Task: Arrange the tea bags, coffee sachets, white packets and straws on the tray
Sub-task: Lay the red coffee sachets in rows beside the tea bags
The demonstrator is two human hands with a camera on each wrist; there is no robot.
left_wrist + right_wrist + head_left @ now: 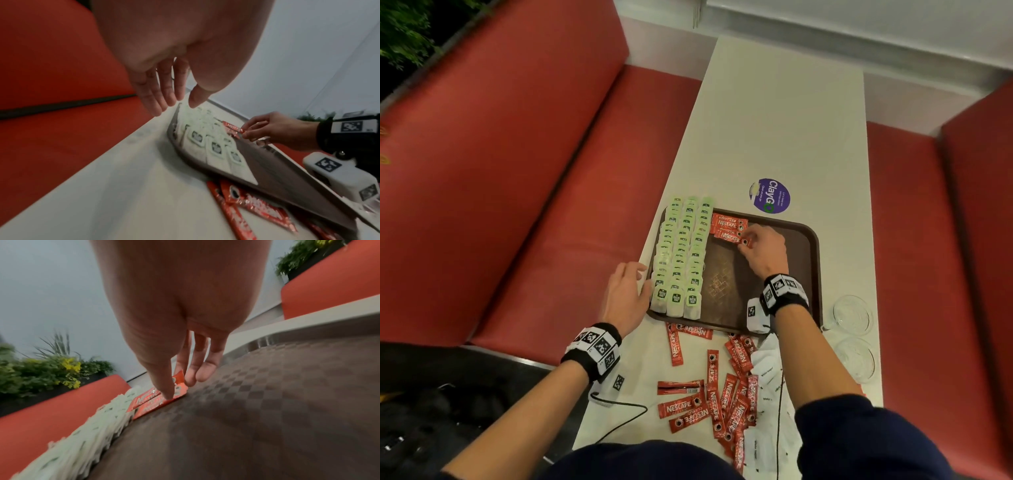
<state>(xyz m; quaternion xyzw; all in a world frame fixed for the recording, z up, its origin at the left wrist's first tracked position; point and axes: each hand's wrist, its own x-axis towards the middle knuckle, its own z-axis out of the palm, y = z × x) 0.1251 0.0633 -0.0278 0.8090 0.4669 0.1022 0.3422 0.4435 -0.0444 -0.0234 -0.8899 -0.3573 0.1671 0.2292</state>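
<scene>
I am laying coffee sachets down on the tray (pixel 812 260), which I am taking as my landmark. My right hand (pixel 763 251) is reaching over the tray's far middle, thumb and fingertips pinched together on the end of a red sachet (pixel 732 237), setting it against the two already lying at the tray's far edge. In the right wrist view my thumb is pressing down on that sachet's end while the other fingers are curling just behind it.

The tea bags (pixel 679 260) are filling the tray's left side in three overlapping rows (that part looks finished to me). My left hand (pixel 625 291) is hovering just outside the tray's left rim, fingers loosely spread and holding nothing; whether it is touching the rim, I cannot tell.

The loose coffee sachets (pixel 726 397) are lying scattered on the table (pixel 774 120) at the tray's near side, with the white packets (pixel 768 371) heaped to their right, partly under my right forearm. I am seeing no straws anywhere.

So I judge the coffee step as barely started. The next move calls for flattening this sachet parallel to its neighbours, letting go without dragging it askew, then reaching back for another from the near-side scatter.
</scene>
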